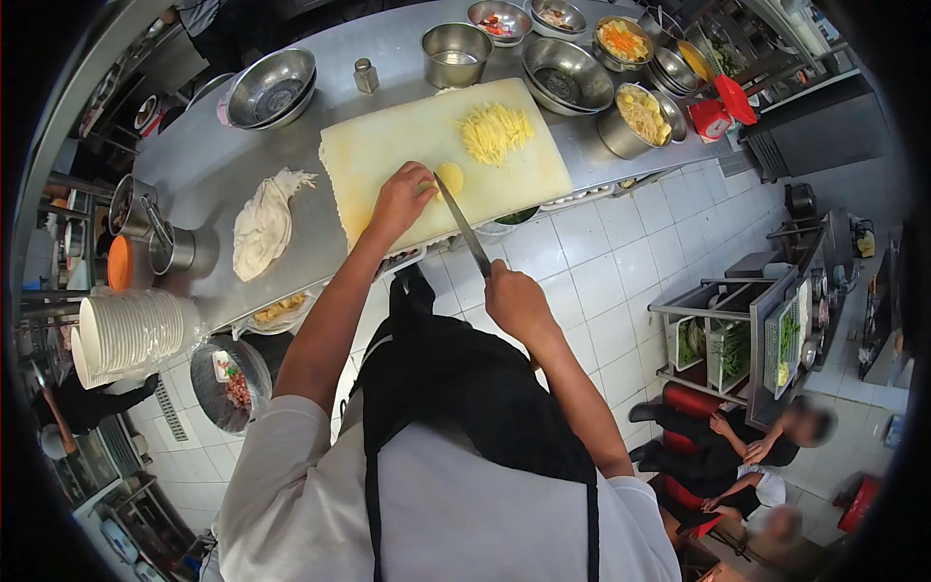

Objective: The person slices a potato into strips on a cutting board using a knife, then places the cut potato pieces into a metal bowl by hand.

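My right hand (pixel 519 303) is wrapped round the handle of a kitchen knife (pixel 467 225), its blade pointing away from me over the cutting board (pixel 373 155). The blade's tip end lies beside a round, pale yellow potato piece (pixel 450 178). On the blade's left side, my left hand (pixel 402 199) has its fingers curled down and pressed together on the potato, mostly hiding the part under them. Farther back on the board sits a heap of thin yellow potato shreds (pixel 495 134).
Metal bowls (pixel 272 87) and a pot (pixel 456 55) stand behind the board, with a shaker (pixel 366 76). A pot of yellow pieces (pixel 635 121) is at right. A white cloth (pixel 264 225) and stacked plates (pixel 136 335) lie left. Two people (pixel 747 446) sit at lower right.
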### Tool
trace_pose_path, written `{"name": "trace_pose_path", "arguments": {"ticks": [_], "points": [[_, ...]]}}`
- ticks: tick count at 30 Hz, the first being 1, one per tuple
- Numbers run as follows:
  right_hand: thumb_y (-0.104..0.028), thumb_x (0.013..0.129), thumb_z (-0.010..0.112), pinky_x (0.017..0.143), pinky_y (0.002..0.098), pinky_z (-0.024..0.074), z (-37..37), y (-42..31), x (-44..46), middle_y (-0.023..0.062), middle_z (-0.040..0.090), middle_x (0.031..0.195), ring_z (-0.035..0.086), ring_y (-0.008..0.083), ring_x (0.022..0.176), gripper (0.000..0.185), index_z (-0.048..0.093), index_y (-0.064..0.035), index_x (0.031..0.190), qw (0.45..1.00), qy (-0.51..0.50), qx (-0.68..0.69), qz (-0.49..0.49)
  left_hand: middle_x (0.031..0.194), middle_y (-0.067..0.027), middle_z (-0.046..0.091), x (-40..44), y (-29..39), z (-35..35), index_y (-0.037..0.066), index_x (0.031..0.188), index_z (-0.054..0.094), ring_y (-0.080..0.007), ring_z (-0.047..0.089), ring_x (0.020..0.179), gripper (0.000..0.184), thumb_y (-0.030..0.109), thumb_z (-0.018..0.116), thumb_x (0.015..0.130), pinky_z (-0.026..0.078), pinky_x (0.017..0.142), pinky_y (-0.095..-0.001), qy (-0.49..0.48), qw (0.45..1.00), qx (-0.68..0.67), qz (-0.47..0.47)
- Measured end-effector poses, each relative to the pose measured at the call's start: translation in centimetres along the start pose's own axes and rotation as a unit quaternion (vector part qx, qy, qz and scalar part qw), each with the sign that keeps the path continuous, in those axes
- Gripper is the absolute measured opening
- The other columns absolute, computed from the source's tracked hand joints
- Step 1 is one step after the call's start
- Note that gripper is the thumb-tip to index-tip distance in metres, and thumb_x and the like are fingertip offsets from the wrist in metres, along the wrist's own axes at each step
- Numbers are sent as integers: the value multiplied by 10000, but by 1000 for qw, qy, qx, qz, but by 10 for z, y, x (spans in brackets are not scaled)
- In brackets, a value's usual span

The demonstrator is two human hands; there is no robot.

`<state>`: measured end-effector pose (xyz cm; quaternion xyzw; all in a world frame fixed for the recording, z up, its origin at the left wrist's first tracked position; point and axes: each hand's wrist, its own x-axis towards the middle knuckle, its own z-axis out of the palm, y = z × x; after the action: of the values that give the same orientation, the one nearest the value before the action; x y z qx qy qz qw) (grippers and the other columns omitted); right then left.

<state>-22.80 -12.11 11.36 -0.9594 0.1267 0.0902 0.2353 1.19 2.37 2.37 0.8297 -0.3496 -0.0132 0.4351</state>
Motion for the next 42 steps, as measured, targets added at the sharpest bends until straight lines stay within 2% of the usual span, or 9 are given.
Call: {"name": "trace_pose_path", "arguments": {"ticks": [17, 24, 42], "points": [[-38, 929, 563, 680, 547, 591, 1, 0, 2, 287, 705, 763, 731, 460, 747, 95, 564, 44, 977, 1000, -7, -6, 4, 1098, -119, 700, 0, -7, 2, 9, 1004, 707, -348, 688, 1013, 188, 77, 795, 852, 556, 893, -415, 2, 1000, -12, 12], [-42, 915, 569, 654, 510, 603, 4, 16, 10, 266, 714, 756, 740, 432, 725, 93, 565, 25, 980, 995, 29, -67, 70, 1101, -117, 699, 0, -8, 2, 18, 1000, 706, -344, 688, 1018, 190, 90, 802, 853, 557, 896, -419, -3, 1000, -12, 4], [-38, 926, 569, 629, 506, 595, 0, 13, 9, 251, 708, 731, 734, 419, 694, 82, 563, 29, 973, 997, 28, -66, 19, 1094, -101, 704, 0, -7, 1, 27, 996, 704, -332, 692, 1019, 179, 99, 794, 860, 559, 905, -415, 0, 1000, -14, 7]]}}
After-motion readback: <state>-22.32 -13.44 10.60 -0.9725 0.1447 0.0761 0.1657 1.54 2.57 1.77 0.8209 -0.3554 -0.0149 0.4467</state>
